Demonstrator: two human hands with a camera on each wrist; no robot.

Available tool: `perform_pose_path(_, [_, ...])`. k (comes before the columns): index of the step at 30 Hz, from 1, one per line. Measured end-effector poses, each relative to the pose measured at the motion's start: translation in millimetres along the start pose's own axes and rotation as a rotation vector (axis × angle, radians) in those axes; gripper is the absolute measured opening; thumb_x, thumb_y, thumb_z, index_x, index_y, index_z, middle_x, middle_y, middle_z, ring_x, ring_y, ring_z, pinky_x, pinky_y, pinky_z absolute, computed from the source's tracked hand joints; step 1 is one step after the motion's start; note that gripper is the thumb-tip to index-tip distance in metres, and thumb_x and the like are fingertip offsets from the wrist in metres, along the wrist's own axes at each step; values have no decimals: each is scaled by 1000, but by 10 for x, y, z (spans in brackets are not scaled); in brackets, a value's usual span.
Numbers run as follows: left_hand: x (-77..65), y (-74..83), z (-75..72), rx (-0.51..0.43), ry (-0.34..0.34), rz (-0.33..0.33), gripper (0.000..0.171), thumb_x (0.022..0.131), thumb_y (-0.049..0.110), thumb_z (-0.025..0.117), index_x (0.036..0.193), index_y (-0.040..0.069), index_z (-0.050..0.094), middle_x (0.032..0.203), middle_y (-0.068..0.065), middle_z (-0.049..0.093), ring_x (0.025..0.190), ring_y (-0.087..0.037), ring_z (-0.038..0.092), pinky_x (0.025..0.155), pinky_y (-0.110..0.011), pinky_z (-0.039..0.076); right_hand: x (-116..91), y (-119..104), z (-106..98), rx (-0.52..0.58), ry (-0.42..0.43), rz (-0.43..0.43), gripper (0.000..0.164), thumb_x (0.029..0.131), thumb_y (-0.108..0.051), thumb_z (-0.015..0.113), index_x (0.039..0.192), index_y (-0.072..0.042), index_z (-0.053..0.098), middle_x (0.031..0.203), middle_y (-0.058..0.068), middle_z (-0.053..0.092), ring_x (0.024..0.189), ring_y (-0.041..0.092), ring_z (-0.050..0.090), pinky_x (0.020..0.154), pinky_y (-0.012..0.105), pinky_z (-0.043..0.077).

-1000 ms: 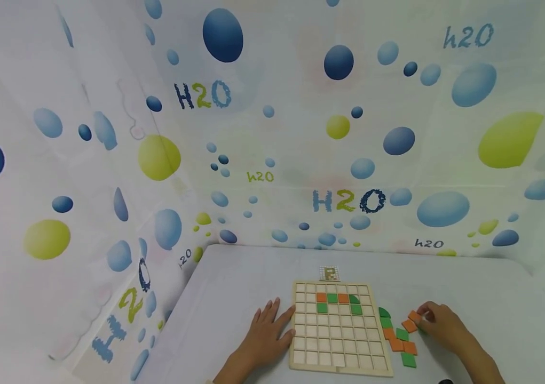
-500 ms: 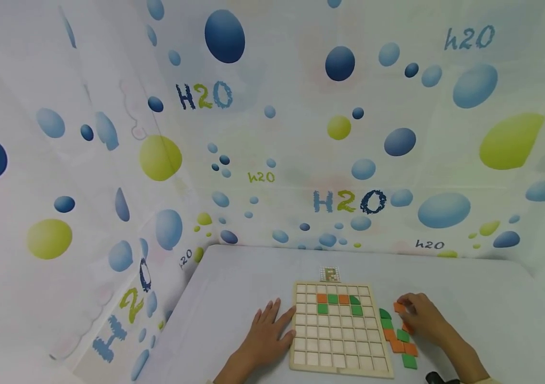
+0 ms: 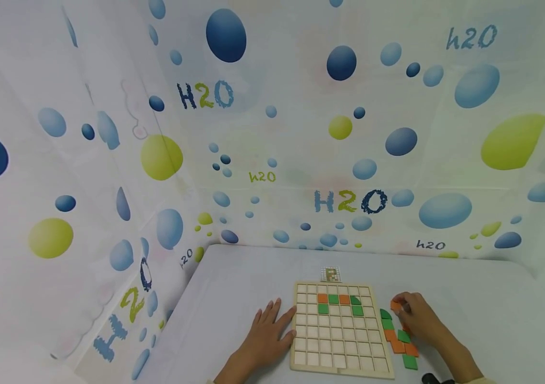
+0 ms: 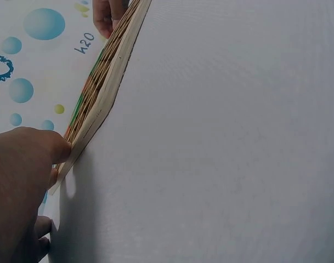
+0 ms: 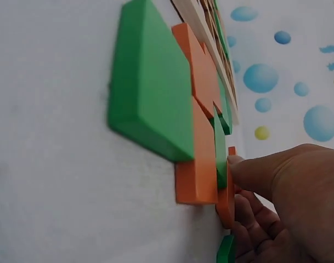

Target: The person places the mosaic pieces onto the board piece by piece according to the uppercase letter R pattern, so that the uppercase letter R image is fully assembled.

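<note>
My left hand (image 3: 268, 336) lies with fingers spread on the table, thumb and forefinger touching the left edge of a wooden grid board (image 3: 317, 344). Orange and green tiles fill several cells in the board's upper rows. To the right of the board, my right hand (image 3: 421, 318) pinches an orange square tile (image 3: 395, 305) between thumb and fingers. Below this hand, loose green and orange tiles lie in a cluster; a thick green square (image 5: 164, 82) is nearest the right wrist camera, with an orange tile (image 5: 197, 175) behind it. The right palm is hidden in the head view.
A small pattern card (image 3: 331, 274) lies just beyond the board's far edge. The white table (image 3: 248, 272) meets a curtain (image 3: 291, 144) printed with bubbles and H2O lettering at the back and left. A black object (image 3: 431, 378) shows at the bottom near the right wrist.
My right hand has moved left toward the board, carrying an orange tile away from its spot among the loose pieces. The left hand and the board stay put.
</note>
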State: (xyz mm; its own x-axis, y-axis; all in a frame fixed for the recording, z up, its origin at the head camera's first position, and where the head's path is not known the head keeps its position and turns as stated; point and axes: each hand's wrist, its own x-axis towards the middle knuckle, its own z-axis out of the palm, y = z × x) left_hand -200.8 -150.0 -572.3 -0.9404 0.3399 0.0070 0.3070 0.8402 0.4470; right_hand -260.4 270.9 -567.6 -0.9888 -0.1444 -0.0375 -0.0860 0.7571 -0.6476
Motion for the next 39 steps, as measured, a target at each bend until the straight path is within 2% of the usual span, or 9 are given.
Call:
perform_pose_path(8, [-10,-2,-17,-15,-2,9,59,108,51,48,162,29,44,173,-19,27,160,-44,23,124,-71,18,-46,-76,25,-16,-60,59,23,99,-3,62,121,4,61,110,16,53,98,24,53,86,43,52])
perform_pose_path(20, [-15,-3,-10,-7,0,2,59,107,52,49,162,30,44,173,-18,28,160,-43,24,124,-70,20,-160,-180,-62,-62,-113,21,21,101,-9,68,118,2,61,107,12,56,94,21,53,84,43,52])
perform_pose_path(27, [1,10,-2,-3,-8,-5,59,107,52,49,162,30,44,173,-17,28,160,-42,24,124,-69,20,-112,-296,-75,-50,-62,-13,25,102,-12,65,120,3,61,112,14,57,101,24,58,91,49,54])
perform_pose_path(33, [6,-11,14,-8,4,8,59,107,51,49,162,30,44,172,-19,28,159,-45,24,123,-71,20,-65,-521,38,-17,-14,-74,28,103,-12,66,125,4,61,119,17,56,111,31,60,94,52,54])
perform_pose_path(39, [5,-2,2,-19,14,26,58,108,50,50,162,28,45,171,-22,29,158,-48,25,121,-74,20,-26,-754,267,53,-27,-167,25,102,-8,67,125,1,62,119,14,56,109,26,59,91,44,55])
